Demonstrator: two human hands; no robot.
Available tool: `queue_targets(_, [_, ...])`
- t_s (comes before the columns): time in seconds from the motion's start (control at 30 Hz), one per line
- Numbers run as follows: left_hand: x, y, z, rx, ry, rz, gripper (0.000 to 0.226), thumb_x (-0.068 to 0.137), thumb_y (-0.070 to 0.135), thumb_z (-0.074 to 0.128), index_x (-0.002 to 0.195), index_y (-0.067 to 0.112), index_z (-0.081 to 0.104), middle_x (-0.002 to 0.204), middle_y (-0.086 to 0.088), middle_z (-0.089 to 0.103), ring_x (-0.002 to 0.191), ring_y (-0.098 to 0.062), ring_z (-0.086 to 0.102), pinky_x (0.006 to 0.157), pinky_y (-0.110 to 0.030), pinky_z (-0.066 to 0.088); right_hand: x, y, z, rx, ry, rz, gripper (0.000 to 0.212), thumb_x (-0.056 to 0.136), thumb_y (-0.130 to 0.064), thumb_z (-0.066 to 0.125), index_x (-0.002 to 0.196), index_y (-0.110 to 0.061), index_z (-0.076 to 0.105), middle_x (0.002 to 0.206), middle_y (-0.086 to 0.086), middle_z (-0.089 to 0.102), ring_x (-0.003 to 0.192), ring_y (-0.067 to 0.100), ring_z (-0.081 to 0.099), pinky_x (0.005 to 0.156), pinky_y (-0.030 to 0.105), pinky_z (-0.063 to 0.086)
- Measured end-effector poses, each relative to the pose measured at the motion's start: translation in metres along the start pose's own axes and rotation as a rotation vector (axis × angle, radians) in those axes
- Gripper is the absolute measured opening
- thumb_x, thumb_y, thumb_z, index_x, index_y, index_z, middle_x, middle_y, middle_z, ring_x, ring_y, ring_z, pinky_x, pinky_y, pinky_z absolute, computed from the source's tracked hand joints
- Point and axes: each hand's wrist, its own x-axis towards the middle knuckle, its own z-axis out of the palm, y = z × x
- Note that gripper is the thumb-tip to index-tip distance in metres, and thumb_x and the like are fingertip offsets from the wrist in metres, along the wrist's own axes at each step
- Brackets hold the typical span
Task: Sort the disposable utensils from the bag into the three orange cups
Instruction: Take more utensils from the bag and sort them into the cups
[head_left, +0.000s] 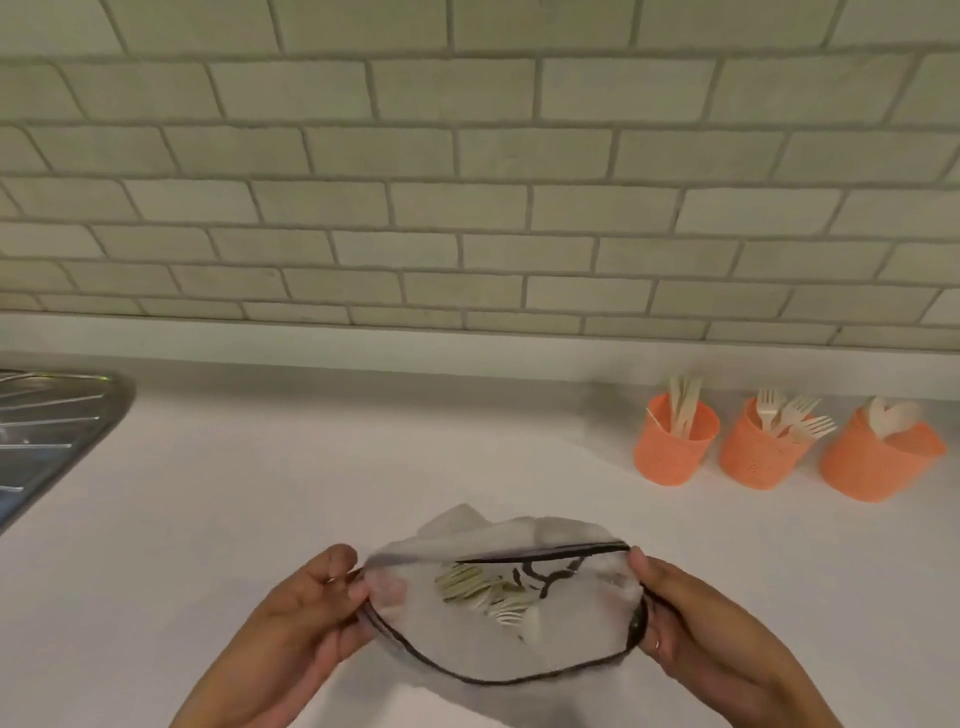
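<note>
Both hands hold the clear bag (561, 623) low over the white counter (311, 467) — the left hand (306, 618) and right hand (691, 618) each pinching one end of its dark-edged mouth, stretched wide; pale utensils (488, 592) lie inside; three orange cups (675, 447) — holding utensils — stand far right.

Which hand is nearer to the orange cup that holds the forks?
The right hand. It grips the right end of the bag, below and slightly left of the fork cup. The left hand grips the left end, much farther off.

White countertop (270, 483). Far right, in a row: cup of knives (674, 452), cup of forks (756, 460), cup of spoons (872, 467). Far left: steel drainboard (47, 431).
</note>
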Motion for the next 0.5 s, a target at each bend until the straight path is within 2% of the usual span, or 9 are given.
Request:
queue_targets(0.03, [-0.001, 0.006, -0.005, -0.024, 0.042, 0.061, 0.027, 0.095, -0.004, 0.036, 0.113, 0.002, 0.056, 0.118, -0.025, 0.058, 0.114, -0.029, 0.057, 0.102, -0.038, 0.043, 0.0, -0.002, 0.003, 0.125, -0.065, 0.043, 0.058, 0.046, -0.02, 0.091, 0.093, 0.006, 0.072, 0.099, 0.021, 0.072, 0.079, 0.025, 0.073, 0.059, 0.03, 0.06])
queue_targets(0.1, [0.001, -0.006, -0.028, -0.169, 0.187, 0.13, 0.062, 0.094, 0.004, -0.007, 0.133, 0.008, 0.042, 0.136, -0.011, 0.048, 0.13, -0.02, 0.04, 0.114, -0.034, 0.021, 0.003, -0.004, 0.007, 0.231, -0.125, 0.039, 0.077, 0.024, -0.014, 0.097, 0.094, 0.007, 0.072, 0.104, 0.023, 0.07, 0.082, 0.028, 0.073, 0.057, 0.033, 0.06])
queue_targets(0.13, [0.001, -0.008, -0.027, -0.152, 0.148, 0.155, 0.064, 0.092, 0.006, -0.005, 0.135, 0.011, 0.042, 0.137, -0.004, 0.048, 0.131, -0.016, 0.039, 0.113, -0.032, 0.021, 0.006, -0.005, 0.007, 0.256, -0.146, 0.036, 0.08, 0.024, -0.011, 0.097, 0.097, 0.009, 0.07, 0.109, 0.025, 0.068, 0.085, 0.03, 0.072, 0.058, 0.035, 0.06])
queue_targets(0.2, [0.012, -0.003, -0.014, -0.213, 0.075, -0.008, 0.047, 0.083, 0.0, 0.032, 0.124, 0.005, 0.055, 0.126, -0.008, 0.06, 0.118, -0.019, 0.056, 0.101, -0.036, 0.042, 0.011, -0.006, 0.01, 0.251, -0.21, 0.069, 0.083, 0.037, -0.016, 0.095, 0.11, 0.011, 0.063, 0.12, 0.027, 0.062, 0.095, 0.033, 0.069, 0.068, 0.04, 0.061])
queue_targets(0.27, [0.016, -0.003, -0.017, -0.539, 0.026, -0.092, 0.049, 0.054, -0.008, 0.058, 0.101, 0.002, 0.069, 0.101, -0.014, 0.072, 0.078, -0.027, 0.071, 0.063, -0.039, 0.059, 0.014, -0.001, 0.011, 0.197, -0.289, 0.095, 0.082, 0.054, -0.034, 0.088, 0.119, 0.007, 0.059, 0.125, 0.026, 0.059, 0.109, 0.036, 0.062, 0.087, 0.043, 0.055])
queue_targets(0.3, [0.014, -0.005, -0.015, -0.474, 0.117, -0.065, 0.053, 0.047, -0.005, 0.066, 0.099, 0.003, 0.069, 0.098, -0.014, 0.072, 0.068, -0.027, 0.07, 0.054, -0.035, 0.057, 0.015, 0.001, 0.012, 0.137, -0.292, 0.068, 0.083, 0.055, -0.04, 0.086, 0.119, 0.005, 0.06, 0.123, 0.026, 0.06, 0.111, 0.036, 0.061, 0.088, 0.043, 0.055])
queue_targets(0.4, [0.01, -0.001, -0.009, -0.124, 0.179, -0.054, 0.07, 0.034, 0.02, 0.091, 0.1, 0.014, 0.072, 0.098, -0.009, 0.072, 0.072, -0.024, 0.07, 0.058, -0.03, 0.056, 0.021, 0.01, 0.01, -0.173, -0.05, -0.133, 0.09, 0.032, -0.028, 0.096, 0.11, -0.005, 0.056, 0.106, 0.019, 0.07, 0.089, 0.027, 0.069, 0.068, 0.032, 0.058])
queue_targets(0.47, [0.01, -0.004, -0.005, 0.307, 0.323, -0.032, 0.074, 0.036, 0.036, 0.092, 0.105, 0.021, 0.068, 0.081, 0.005, 0.067, 0.07, -0.014, 0.064, 0.062, -0.023, 0.051, 0.022, 0.017, 0.004, -0.338, 0.137, -0.252, 0.071, 0.037, -0.013, 0.093, 0.096, -0.009, 0.053, 0.09, 0.01, 0.072, 0.074, 0.018, 0.069, 0.058, 0.024, 0.055])
queue_targets(0.5, [0.011, -0.005, -0.002, 0.509, 0.414, -0.001, 0.06, 0.047, 0.039, 0.09, 0.1, 0.023, 0.069, 0.071, 0.008, 0.063, 0.066, -0.011, 0.059, 0.06, -0.018, 0.046, 0.023, 0.019, 0.002, -0.412, 0.225, -0.301, 0.054, 0.047, -0.005, 0.089, 0.088, -0.008, 0.054, 0.081, 0.006, 0.071, 0.066, 0.014, 0.067, 0.054, 0.02, 0.052])
